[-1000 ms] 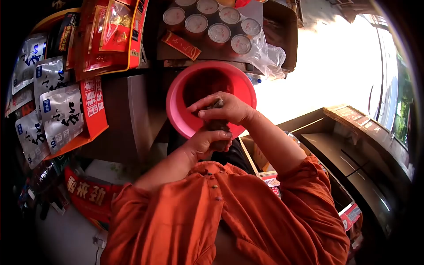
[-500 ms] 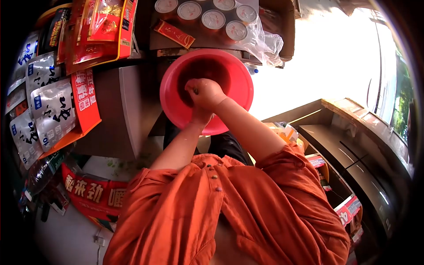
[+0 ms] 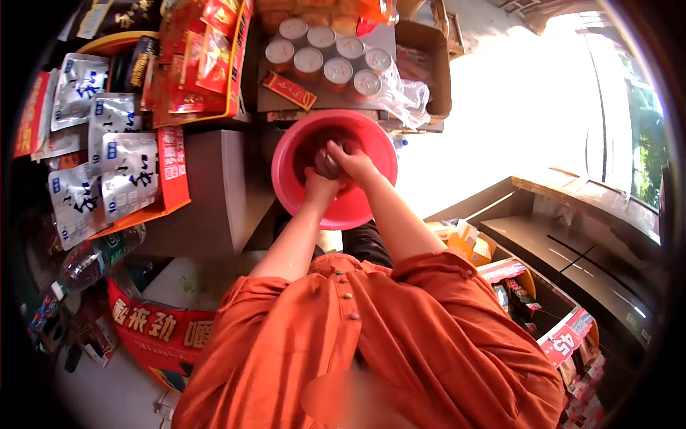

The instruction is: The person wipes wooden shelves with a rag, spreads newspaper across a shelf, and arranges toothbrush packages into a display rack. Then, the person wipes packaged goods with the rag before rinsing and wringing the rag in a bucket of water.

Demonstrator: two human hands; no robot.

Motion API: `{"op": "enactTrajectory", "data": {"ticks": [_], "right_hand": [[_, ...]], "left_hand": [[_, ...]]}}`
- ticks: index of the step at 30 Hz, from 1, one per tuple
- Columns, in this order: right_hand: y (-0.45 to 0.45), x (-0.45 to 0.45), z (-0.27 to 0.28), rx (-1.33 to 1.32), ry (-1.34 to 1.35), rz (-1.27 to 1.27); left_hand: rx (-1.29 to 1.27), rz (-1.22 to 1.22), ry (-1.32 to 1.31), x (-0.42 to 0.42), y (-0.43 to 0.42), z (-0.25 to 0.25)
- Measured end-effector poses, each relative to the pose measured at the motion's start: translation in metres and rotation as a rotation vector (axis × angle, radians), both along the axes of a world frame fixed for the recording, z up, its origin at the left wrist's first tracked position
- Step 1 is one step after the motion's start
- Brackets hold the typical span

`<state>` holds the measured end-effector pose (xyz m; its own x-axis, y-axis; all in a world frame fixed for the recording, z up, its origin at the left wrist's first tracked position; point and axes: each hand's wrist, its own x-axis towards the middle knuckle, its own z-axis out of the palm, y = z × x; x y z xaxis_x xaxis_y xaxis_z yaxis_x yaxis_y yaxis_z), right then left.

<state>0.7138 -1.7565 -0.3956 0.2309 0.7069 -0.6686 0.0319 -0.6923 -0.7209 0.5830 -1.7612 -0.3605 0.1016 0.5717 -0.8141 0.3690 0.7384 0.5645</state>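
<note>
A pink bucket [image 3: 284,175] stands in front of me, with dark contents low inside it. Both my hands are together over its opening. My left hand [image 3: 321,186] is closed around the lower part of a dark brownish item [image 3: 329,166]. From the upper right, my right hand [image 3: 349,159] grips the same item with curled fingers. What the item is cannot be made out, and the fingers hide much of it.
Behind the bucket, several cans [image 3: 337,70] and a red packet [image 3: 289,90] lie on a surface beside a cardboard box [image 3: 437,68]. Silver pouches [image 3: 130,175] hang at left. A brown cabinet [image 3: 193,193] is near the bucket. Boxed goods [image 3: 468,242] are at right.
Both hands went down into the bucket, then came slightly apart around the dark item. The view has shifted, showing more of the cans and the goods at right.
</note>
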Motion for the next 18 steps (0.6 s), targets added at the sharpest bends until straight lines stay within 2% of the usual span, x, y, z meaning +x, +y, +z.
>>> {"op": "enactTrajectory", "data": {"ticks": [2, 3, 4, 5, 6, 7, 8, 9, 10, 11, 13, 14, 15, 16, 17, 18], "right_hand": [[-0.016, 0.003, 0.053, -0.080, -0.167, 0.088], [-0.023, 0.008, 0.074, -0.087, -0.024, 0.143], [-0.027, 0.014, 0.093, -0.095, 0.118, 0.200], [-0.031, 0.017, 0.111, -0.071, 0.105, 0.204], [-0.037, 0.017, 0.127, 0.039, 0.414, 0.049], [-0.041, 0.017, 0.141, 0.150, 0.724, -0.107], [-0.044, 0.018, 0.152, 0.168, 0.716, -0.102], [-0.047, 0.018, 0.163, 0.231, 0.827, -0.160], [-0.051, 0.018, 0.173, 0.294, 0.937, -0.217], [-0.054, 0.019, 0.185, 0.311, 0.927, -0.209], [-0.067, 0.018, 0.209, 0.263, 0.814, -0.094], [-0.078, 0.018, 0.215, 0.201, 0.720, 0.040], [-0.080, 0.016, 0.221, 0.166, 0.609, 0.179], [-0.082, 0.008, 0.229, 0.175, 0.473, 0.269], [-0.087, -0.004, 0.234, 0.184, 0.332, 0.351], [-0.088, -0.016, 0.250, 0.205, 0.011, 0.501]], "left_hand": [[0.379, -0.194, 0.103, -0.018, -0.004, -0.006], [0.404, -0.187, 0.094, -0.023, -0.001, 0.018], [0.453, -0.371, 0.096, -0.028, 0.006, 0.054], [0.499, -0.554, 0.105, -0.035, 0.011, 0.079], [0.519, -0.550, 0.104, -0.044, 0.011, 0.090], [0.297, -0.345, -0.243, -0.054, 0.012, 0.098], [0.064, -0.138, -0.583, -0.061, 0.016, 0.115], [-0.115, -0.015, -0.723, -0.072, 0.021, 0.133], [-0.186, 0.097, -0.829, -0.079, 0.023, 0.143], [-0.256, 0.208, -0.934, -0.086, 0.026, 0.148], [0.096, -0.023, -0.714, -0.102, 0.028, 0.148], [0.279, -0.173, -0.695, -0.108, 0.030, 0.146], [0.084, -0.109, -0.693, -0.113, 0.028, 0.166], [0.041, -0.090, -0.923, -0.113, 0.029, 0.195], [0.178, -0.164, -0.865, -0.112, 0.027, 0.201], [0.247, -0.174, -0.954, -0.110, 0.021, 0.217]]}}
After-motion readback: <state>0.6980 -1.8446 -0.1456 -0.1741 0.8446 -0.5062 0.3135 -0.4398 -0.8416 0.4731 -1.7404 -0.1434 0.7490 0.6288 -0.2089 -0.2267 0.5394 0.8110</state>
